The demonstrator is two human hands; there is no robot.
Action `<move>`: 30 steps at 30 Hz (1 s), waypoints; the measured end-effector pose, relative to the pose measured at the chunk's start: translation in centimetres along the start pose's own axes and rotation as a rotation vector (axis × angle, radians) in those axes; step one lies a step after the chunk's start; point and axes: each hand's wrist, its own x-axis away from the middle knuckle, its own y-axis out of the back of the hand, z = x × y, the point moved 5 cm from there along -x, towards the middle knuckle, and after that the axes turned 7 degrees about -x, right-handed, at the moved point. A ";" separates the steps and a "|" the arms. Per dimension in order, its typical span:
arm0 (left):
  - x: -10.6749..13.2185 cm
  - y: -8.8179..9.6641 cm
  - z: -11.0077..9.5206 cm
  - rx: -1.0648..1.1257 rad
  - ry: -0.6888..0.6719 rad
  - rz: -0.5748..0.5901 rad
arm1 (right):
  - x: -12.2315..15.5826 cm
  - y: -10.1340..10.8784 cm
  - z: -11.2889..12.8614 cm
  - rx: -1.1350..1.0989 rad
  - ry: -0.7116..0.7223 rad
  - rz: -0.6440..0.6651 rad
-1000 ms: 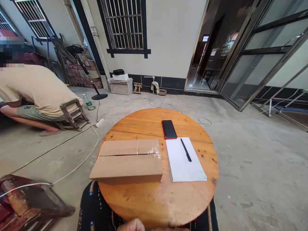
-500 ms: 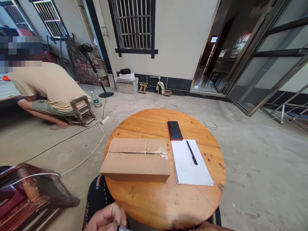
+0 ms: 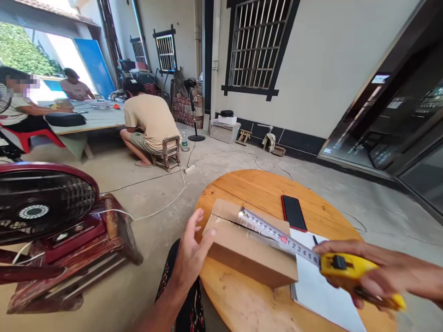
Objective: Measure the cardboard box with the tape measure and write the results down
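Observation:
A brown cardboard box point(image 3: 245, 256) sits on the round wooden table point(image 3: 238, 306). My right hand point(image 3: 389, 272) grips a yellow tape measure point(image 3: 346, 265) off the box's right end. Its metal blade point(image 3: 263, 226) is drawn out over the top of the box, the free end lying toward the left. At the box's left end is my left hand point(image 3: 190, 253), thumb and fingers spread; the thumb is at the box edge, and I cannot tell if it presses. White paper sheets point(image 3: 321, 295) lie right of the box, partly under the right hand. A dark pen point(image 3: 315, 240) is mostly hidden.
A red-edged phone point(image 3: 294, 213) lies behind the paper. To the left, a fan point(image 3: 41, 207) stands on a wooden stool point(image 3: 114, 230). Cords point(image 3: 162, 213) cross the floor. Several people sit at a far table point(image 3: 100, 119); one person point(image 3: 150, 113) uses a low chair.
The view has turned left. My right hand has come up with the tape measure, blade out across the box. My left hand has risen to the box's left end and spread its fingers.

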 end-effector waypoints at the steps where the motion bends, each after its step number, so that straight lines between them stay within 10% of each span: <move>1: -0.4 -0.6 0.1 0.034 0.020 0.027 | -1.3 -0.9 1.5 -0.010 -0.078 0.094; 6: -1.3 -2.4 0.1 0.134 0.063 0.055 | -6.4 -4.6 6.0 0.148 -0.299 0.490; 14: -1.5 -2.6 -0.9 0.066 -0.048 -0.016 | -8.7 -7.6 7.5 0.311 -0.333 0.616; 30: -1.5 -2.4 -0.2 -0.050 0.009 -0.022 | -5.8 -2.6 5.9 0.188 -0.312 0.554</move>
